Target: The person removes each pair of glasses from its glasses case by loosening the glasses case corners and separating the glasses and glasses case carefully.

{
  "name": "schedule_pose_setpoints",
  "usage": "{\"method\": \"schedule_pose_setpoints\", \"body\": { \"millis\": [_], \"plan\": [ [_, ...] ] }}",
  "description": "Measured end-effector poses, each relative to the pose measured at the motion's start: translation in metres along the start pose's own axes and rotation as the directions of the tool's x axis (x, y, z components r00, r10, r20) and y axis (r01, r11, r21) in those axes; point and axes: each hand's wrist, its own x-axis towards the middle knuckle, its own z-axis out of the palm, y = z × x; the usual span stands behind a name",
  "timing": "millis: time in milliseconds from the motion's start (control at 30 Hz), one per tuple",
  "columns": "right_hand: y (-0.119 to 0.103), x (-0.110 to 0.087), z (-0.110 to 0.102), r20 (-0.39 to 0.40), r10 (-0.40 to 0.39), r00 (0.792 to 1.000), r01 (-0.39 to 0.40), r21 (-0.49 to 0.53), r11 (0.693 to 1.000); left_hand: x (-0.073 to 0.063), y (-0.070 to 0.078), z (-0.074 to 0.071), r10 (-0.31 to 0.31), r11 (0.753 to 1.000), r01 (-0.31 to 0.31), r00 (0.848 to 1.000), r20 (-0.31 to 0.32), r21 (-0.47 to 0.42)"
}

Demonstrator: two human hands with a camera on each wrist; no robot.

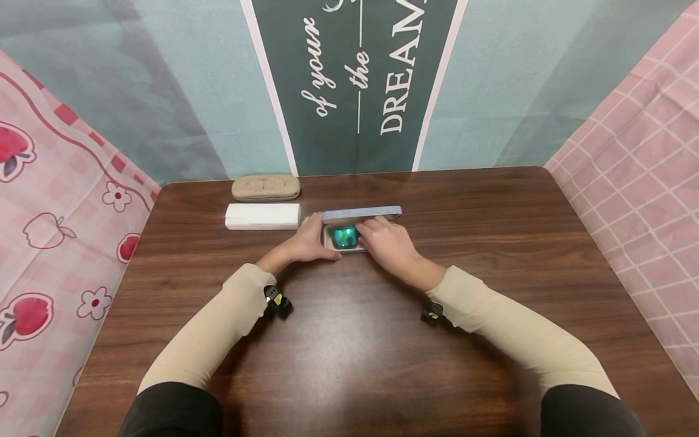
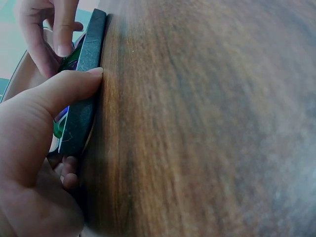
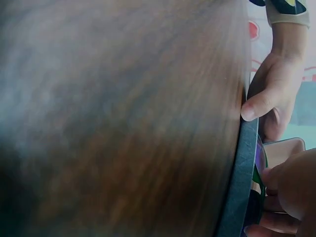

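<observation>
An open glasses case [image 1: 363, 212] with a blue-grey lid and pale lining stands in the middle of the table, its lid raised at the back. Inside lie sunglasses [image 1: 345, 237] with blue-green mirrored lenses. My left hand [image 1: 309, 241] grips the case's left end; in the left wrist view its thumb [image 2: 79, 85] presses the dark front wall. My right hand [image 1: 389, 246] reaches into the right half, covering that part of the sunglasses. In the right wrist view its thumb and bent fingers [image 3: 280, 222] pinch the sunglasses' edge.
A white box-like case [image 1: 263, 216] lies left of the open case, close to my left hand. Behind it is a beige fabric glasses case [image 1: 266, 188]. The wooden table [image 1: 491, 243] ends at a hanging cloth backdrop [image 1: 191, 91], with patterned cloths on both sides.
</observation>
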Motion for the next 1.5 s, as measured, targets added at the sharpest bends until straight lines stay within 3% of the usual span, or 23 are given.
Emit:
{"method": "schedule_pose_setpoints", "body": {
  "millis": [267,800,1100,1500],
  "plan": [
    [-0.005,0.0026,0.0021,-0.008,0.009,1.0,-0.01,-0.101,0.995,-0.0007,0.0004,0.0005,-0.004,1.0,0.004,1.0,0.004,-0.007],
    [-0.0063,0.0074,0.0012,0.053,0.087,0.995,-0.084,-0.056,0.995,-0.0005,-0.0002,0.001,0.0,1.0,0.0,1.0,-0.001,-0.012],
    [-0.0059,0.0089,0.0012,0.047,0.055,0.997,-0.051,-0.086,0.995,0.0001,0.0,0.0003,-0.008,1.0,0.008,1.0,0.002,-0.002],
    [-0.0011,0.0085,-0.0005,0.04,-0.05,0.998,0.054,-0.111,0.992,0.001,-0.0001,-0.0005,-0.005,1.0,0.005,1.0,0.003,0.0]
  ]
}}
